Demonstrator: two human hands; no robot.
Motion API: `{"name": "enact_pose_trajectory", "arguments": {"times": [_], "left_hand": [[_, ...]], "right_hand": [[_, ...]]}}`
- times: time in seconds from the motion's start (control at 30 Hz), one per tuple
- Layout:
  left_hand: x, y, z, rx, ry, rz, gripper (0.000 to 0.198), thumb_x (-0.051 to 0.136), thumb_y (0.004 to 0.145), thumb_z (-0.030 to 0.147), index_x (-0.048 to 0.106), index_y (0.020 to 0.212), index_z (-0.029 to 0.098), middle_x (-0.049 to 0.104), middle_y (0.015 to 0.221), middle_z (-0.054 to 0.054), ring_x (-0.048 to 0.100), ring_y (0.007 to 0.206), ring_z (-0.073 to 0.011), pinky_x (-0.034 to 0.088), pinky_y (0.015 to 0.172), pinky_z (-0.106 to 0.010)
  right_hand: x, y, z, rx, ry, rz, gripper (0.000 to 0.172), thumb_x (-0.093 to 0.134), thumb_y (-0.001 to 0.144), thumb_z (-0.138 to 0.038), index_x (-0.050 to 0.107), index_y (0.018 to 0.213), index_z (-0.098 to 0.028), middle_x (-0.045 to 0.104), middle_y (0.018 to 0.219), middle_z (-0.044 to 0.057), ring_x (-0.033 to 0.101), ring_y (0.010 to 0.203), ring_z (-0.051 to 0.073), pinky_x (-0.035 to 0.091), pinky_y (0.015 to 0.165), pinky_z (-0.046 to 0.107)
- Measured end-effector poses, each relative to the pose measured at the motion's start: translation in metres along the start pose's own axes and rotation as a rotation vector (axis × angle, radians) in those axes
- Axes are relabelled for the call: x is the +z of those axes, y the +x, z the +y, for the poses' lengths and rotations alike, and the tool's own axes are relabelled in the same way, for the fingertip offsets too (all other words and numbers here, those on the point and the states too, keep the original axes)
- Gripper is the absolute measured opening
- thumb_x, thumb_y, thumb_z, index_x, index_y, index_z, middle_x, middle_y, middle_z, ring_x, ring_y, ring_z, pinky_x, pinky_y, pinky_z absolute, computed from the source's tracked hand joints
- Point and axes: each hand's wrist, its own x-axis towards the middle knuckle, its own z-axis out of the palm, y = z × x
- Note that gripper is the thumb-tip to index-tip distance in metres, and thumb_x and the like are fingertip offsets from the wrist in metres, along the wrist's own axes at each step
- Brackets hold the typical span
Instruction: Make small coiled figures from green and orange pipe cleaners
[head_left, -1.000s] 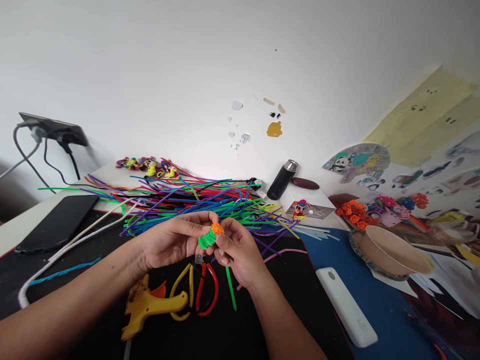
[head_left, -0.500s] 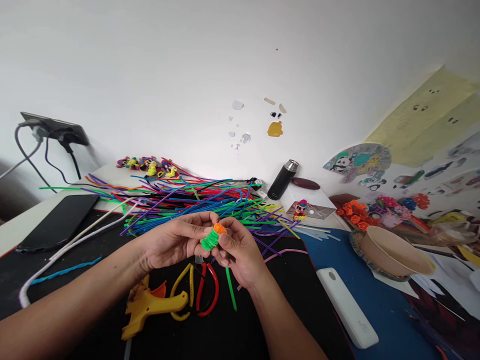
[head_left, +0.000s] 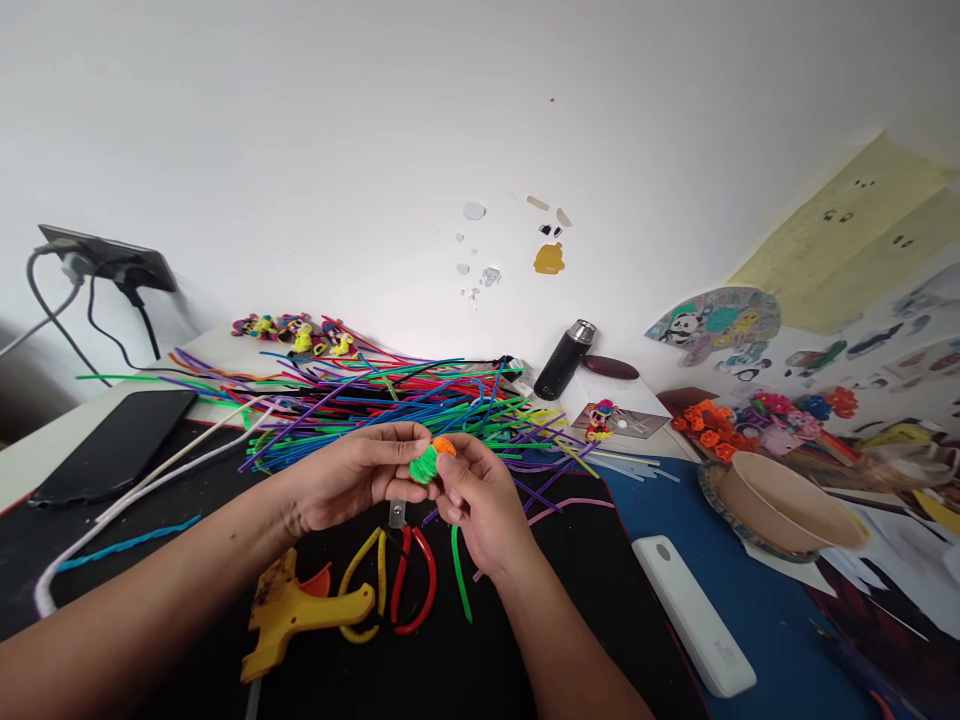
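Between my two hands, above the black mat [head_left: 360, 675], is a small coiled pipe-cleaner piece [head_left: 424, 466], green with an orange end. My left hand [head_left: 367, 470] pinches its green side with closed fingers. From the other side, my right hand [head_left: 480, 490] has thumb and fingers closed on it near the orange end. A green pipe cleaner [head_left: 461, 580] hangs or lies below my right hand; whether it joins the piece is hidden. Under the hands lie red-handled pliers [head_left: 427, 585], yellow-handled pliers [head_left: 349, 570] and a yellow glue gun [head_left: 307, 610].
Behind the hands spreads a heap of coloured pipe cleaners [head_left: 360, 400]. A black phone [head_left: 112, 445] lies left, with a long white pipe cleaner [head_left: 142, 510] nearby. At right are a white power bank [head_left: 694, 615], a bowl [head_left: 795, 500], a black flask [head_left: 564, 362] and a white box [head_left: 637, 395].
The coiled piece has turned slightly and shifted a little up and right within my fingers. Both hands keep hold of it and stay in nearly the same place.
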Motion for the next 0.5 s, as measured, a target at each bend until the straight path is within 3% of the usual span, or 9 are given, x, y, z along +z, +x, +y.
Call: {"name": "enact_pose_trajectory", "arguments": {"times": [0.13,0.27,0.37,0.5], "left_hand": [[0.004,-0.003,0.006,0.262,0.284,0.048,0.042,0.096,0.080,0.052,0.077,0.097,0.018,0.073,0.094,-0.004,0.072,0.081,-0.0178,0.063,0.075,-0.027],[0.006,-0.012,0.012,0.479,0.643,0.067,0.037,0.096,0.082,0.041,0.076,0.107,0.022,0.076,0.097,-0.006,0.073,0.089,-0.0234,0.059,0.077,-0.030],[0.008,-0.016,0.010,0.584,0.839,0.166,0.034,0.092,0.085,0.038,0.075,0.110,0.024,0.077,0.109,-0.008,0.076,0.093,-0.0262,0.061,0.082,-0.034],[0.010,-0.014,0.004,0.647,1.044,0.205,0.035,0.092,0.085,0.040,0.076,0.112,0.025,0.078,0.114,-0.008,0.078,0.090,-0.0264,0.060,0.081,-0.034]], "right_hand": [[-0.001,0.003,0.001,-0.021,0.002,0.076,0.046,0.099,0.074,-0.050,0.068,0.090,-0.020,0.044,0.051,-0.013,0.033,0.041,0.005,0.018,0.043,0.022],[-0.002,0.005,0.002,-0.024,0.014,0.112,0.049,0.098,0.074,-0.053,0.063,0.088,-0.021,0.041,0.050,-0.014,0.032,0.041,0.006,0.017,0.043,0.022],[-0.002,0.004,0.002,-0.015,-0.001,0.117,0.051,0.097,0.074,-0.056,0.062,0.087,-0.021,0.041,0.050,-0.013,0.032,0.040,0.006,0.017,0.042,0.022],[0.000,0.003,0.003,0.002,-0.002,0.117,0.052,0.098,0.073,-0.057,0.062,0.087,-0.021,0.042,0.050,-0.013,0.032,0.040,0.005,0.017,0.042,0.022]]}}
